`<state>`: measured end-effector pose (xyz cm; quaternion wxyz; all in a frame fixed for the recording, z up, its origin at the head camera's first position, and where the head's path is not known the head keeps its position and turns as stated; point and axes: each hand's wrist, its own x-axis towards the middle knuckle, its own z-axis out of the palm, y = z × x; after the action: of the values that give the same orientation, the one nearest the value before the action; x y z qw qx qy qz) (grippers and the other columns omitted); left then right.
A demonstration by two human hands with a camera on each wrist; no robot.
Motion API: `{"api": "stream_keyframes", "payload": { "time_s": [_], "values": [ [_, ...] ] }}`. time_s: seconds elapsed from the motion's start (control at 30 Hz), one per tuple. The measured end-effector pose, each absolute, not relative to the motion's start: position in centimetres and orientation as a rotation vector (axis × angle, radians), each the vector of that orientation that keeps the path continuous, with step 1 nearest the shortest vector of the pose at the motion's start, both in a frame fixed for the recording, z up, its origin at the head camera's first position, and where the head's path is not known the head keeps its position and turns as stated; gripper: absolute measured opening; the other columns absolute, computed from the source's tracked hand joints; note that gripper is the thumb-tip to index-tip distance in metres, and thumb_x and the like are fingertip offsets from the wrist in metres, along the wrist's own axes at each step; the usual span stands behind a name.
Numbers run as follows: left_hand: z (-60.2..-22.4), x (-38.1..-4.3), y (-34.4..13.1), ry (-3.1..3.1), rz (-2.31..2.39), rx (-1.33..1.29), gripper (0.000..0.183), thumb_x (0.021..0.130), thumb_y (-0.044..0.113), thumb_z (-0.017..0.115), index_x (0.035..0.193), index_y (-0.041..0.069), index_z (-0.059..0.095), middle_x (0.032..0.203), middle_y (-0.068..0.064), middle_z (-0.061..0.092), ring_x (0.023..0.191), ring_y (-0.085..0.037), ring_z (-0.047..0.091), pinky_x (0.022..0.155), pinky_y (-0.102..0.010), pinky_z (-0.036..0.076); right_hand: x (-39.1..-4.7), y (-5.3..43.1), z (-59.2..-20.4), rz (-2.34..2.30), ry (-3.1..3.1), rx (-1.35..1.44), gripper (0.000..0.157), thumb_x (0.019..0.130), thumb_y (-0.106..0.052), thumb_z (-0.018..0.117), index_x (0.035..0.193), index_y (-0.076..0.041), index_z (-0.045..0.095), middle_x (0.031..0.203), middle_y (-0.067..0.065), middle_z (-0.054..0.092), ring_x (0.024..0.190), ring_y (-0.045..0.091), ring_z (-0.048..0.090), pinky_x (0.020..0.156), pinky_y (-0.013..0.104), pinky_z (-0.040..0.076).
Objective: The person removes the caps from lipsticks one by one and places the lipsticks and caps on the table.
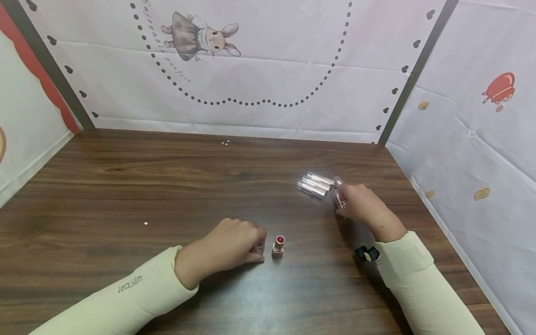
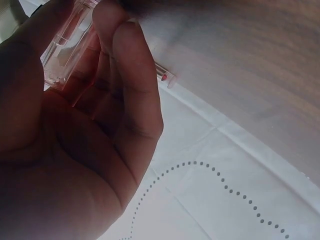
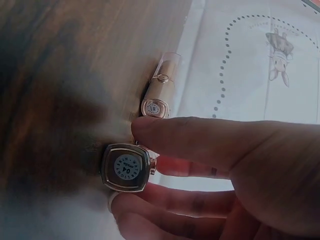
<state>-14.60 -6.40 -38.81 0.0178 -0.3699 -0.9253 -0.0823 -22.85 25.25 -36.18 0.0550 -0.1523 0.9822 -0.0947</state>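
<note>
In the head view, the left hand (image 1: 228, 242) is partly hiding a clear cap (image 1: 260, 248), the right hand (image 1: 363, 205) a lipstick tube (image 1: 340, 200). The left wrist view's top edge is cropping the cap. White specks (image 1: 226, 144) are appearing unidentifiably small.

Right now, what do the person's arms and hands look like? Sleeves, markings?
Left hand and right hand ungloved. Left sleeve and right sleeve pale yellow, folded cuffs; dark lettering on the left one. Black piece beside right cuff, attachment unclear.
</note>
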Motion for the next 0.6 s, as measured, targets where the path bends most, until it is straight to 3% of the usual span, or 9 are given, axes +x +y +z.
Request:
{"api": "stream_keyframes", "payload": {
  "time_s": [0.6],
  "values": [
    [-38.8,-14.4,-6.6,-2.829,-0.229,-1.152,0.027,0.077,0.041,0.083,0.079,0.022,0.064,0.068,0.014,0.057,0.055,-0.002,0.049,0.049,-0.028,0.041,-21.1,24.3,-34.6,-0.251,3.028,-0.595,0.021,0.08,0.0,0.074,0.097,-0.005,0.061,0.084,0.009,0.068,0.07,0.02,0.06,0.062,0.037,0.049]
  ]
}}
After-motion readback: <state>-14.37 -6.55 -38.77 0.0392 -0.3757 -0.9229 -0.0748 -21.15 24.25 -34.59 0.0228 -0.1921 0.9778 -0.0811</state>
